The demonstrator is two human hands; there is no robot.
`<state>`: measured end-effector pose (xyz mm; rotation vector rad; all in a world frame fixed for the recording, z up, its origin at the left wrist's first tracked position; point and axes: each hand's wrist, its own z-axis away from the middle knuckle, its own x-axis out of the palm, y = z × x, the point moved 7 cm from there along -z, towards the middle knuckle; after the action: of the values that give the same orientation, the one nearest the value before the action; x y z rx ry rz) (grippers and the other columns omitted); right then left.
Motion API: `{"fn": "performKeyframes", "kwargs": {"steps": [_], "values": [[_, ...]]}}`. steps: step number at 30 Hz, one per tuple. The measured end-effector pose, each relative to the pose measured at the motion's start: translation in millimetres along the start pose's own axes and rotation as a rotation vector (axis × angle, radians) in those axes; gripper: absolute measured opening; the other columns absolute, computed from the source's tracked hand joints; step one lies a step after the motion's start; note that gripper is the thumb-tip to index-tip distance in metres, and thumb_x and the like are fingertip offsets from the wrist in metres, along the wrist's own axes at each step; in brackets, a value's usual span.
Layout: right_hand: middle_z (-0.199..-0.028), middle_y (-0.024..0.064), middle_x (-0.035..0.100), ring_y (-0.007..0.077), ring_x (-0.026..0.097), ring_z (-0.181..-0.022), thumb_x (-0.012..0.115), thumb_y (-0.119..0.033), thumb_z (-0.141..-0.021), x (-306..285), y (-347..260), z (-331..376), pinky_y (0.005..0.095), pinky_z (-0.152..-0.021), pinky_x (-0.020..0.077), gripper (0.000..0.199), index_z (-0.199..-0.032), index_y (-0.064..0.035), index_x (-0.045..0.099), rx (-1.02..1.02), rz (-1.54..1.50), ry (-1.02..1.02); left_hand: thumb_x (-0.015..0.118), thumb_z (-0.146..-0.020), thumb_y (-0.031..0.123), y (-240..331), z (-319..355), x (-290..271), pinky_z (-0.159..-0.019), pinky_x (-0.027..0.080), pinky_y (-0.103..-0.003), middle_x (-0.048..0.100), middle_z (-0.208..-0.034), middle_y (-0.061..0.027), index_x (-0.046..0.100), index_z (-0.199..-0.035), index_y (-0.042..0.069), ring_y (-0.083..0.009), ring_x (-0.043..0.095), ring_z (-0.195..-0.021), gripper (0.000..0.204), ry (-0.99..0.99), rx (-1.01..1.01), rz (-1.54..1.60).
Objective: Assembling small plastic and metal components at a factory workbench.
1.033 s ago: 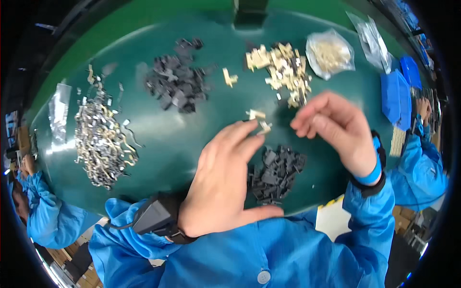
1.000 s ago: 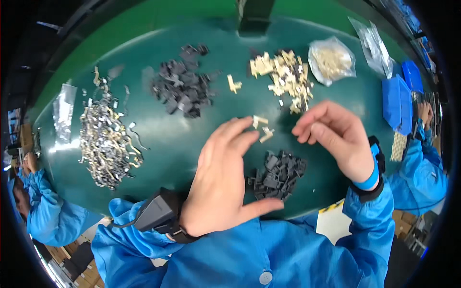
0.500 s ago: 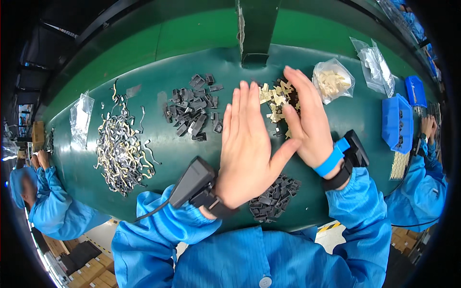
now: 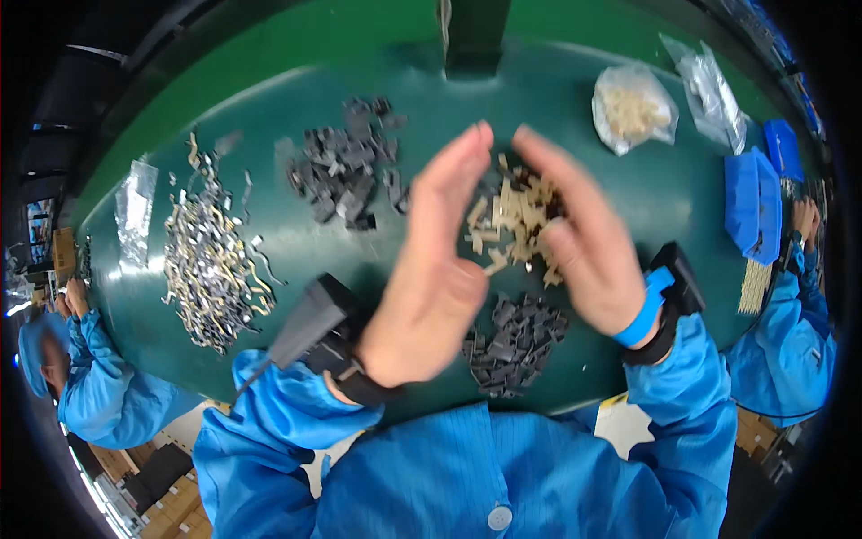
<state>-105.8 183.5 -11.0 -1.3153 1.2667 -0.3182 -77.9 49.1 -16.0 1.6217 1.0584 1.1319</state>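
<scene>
My left hand [image 4: 422, 278] stands on edge at the left side of a pile of small beige pieces [image 4: 514, 220], its fingers stretched out. My right hand [image 4: 597, 256] curves along the pile's right side, fingers extended and thumb apart. Neither hand holds anything that I can see; whether they touch the outermost pieces cannot be told. Dark bits lie among the beige ones. Just nearer to me is a heap of small black parts [image 4: 516, 346]. Larger black plastic parts [image 4: 339, 166] are spread left of my left hand.
A heap of thin bent metal strips [image 4: 211, 269] lies left, beside a clear bag [image 4: 135, 216]. Back right are a bag of beige pieces [image 4: 633, 112], another clear bag [image 4: 709, 94] and blue bins [image 4: 752, 202]. A dark post [image 4: 474, 40] rises at the back. Co-workers sit either side.
My hands have moved apart, and the left has turned from palm-down to on edge. More of the beige pile shows between them. The whole view has shifted slightly.
</scene>
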Motion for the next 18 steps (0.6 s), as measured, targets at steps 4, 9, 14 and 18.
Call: {"fn": "performKeyframes", "kwargs": {"steps": [4, 9, 14, 18], "values": [[-0.122, 0.0179, 0.054, 0.0290, 0.053, -0.115, 0.045, -0.002, -0.090, -39, 6, 20, 0.0358, -0.101, 0.0372, 0.032, -0.120, 0.0050, 0.052, 0.046, 0.050, 0.178, 0.040, -0.097, 0.049, 25, 12, -22, -0.107, 0.031, -0.041, 0.043, -0.134, -0.0232, 0.041, -0.127, -0.005, -0.0303, 0.044, -0.126, 0.062, -0.063, 0.180, -0.455], [-0.091, 0.0113, 0.059, 0.0283, 0.056, -0.084, 0.067, 0.000, -0.070, -25, -10, 49, 0.0359, -0.078, 0.0421, 0.024, -0.093, -0.0020, 0.060, 0.145, 0.159, -0.058, 0.088, -0.062, 0.028, 22, 40, 2, -0.072, 0.047, -0.035, 0.059, -0.099, -0.0115, 0.058, -0.107, 0.002, -0.0250, 0.059, -0.083, 0.061, -0.383, -0.075, -0.628], [-0.084, 0.0093, 0.055, 0.0263, 0.054, -0.078, 0.068, 0.003, -0.069, -22, -13, 46, 0.0345, -0.071, 0.0419, 0.028, -0.094, -0.0037, 0.059, 0.194, 0.217, -0.003, 0.089, -0.055, 0.037, 19, 58, 17, -0.074, 0.046, -0.037, 0.055, -0.104, -0.0125, 0.054, -0.112, 0.003, -0.0291, 0.057, -0.089, 0.075, -0.456, -0.004, -0.910], [-0.081, 0.0089, 0.052, 0.0242, 0.053, -0.075, 0.067, 0.005, -0.070, -28, -7, 25, 0.0322, -0.066, 0.0422, 0.026, -0.092, -0.0040, 0.057, 0.231, 0.269, 0.073, 0.089, -0.052, 0.030, 23, 42, 8, -0.074, 0.044, -0.032, 0.054, -0.103, -0.0106, 0.052, -0.108, 0.003, -0.0232, 0.052, -0.081, 0.072, -0.274, -0.077, -0.665]]}}
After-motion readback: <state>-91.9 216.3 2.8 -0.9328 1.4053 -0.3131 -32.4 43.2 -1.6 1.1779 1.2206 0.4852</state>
